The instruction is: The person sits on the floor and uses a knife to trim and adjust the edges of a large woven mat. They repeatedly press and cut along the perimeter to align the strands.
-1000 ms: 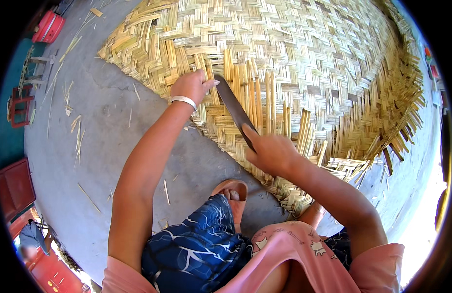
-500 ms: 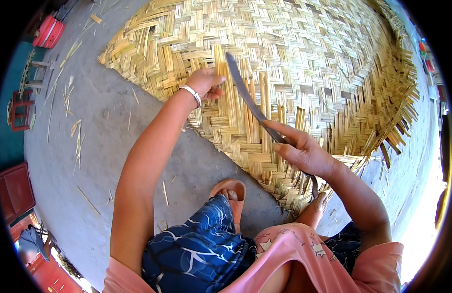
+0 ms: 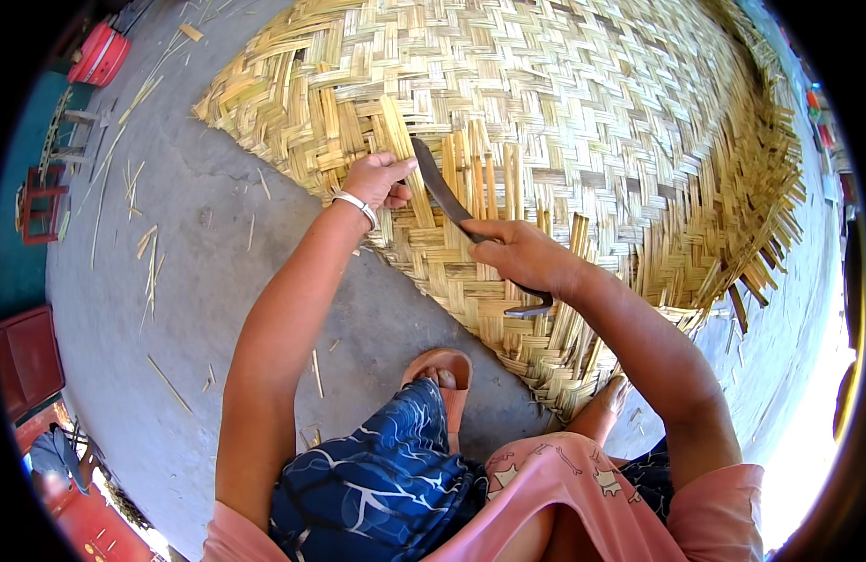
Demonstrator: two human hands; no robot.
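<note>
A large woven bamboo mat (image 3: 583,103) spreads over the floor before me, with loose strip ends standing out along its near edge. My left hand (image 3: 375,181), a pale bangle on its wrist, pinches a wide flat bamboo strip (image 3: 396,126) between thumb and fingers. Close to the right of that strip lies the dark curved blade of a knife (image 3: 433,180), its tip pointing up and left. My right hand (image 3: 519,251) is wrapped round the knife, whose hooked end shows below the fist. Several upright strips (image 3: 478,164) stand beside the blade.
Bamboo scraps (image 3: 150,272) are scattered over the grey floor (image 3: 208,234) on the left. A red container (image 3: 99,54) and a small red stool (image 3: 42,206) stand at the far left. My sandalled foot (image 3: 442,375) is near the mat's edge.
My right hand has brought the knife left and lower, nearer my left hand. The strip in my left hand now leans left, and that hand has shifted slightly down and left.
</note>
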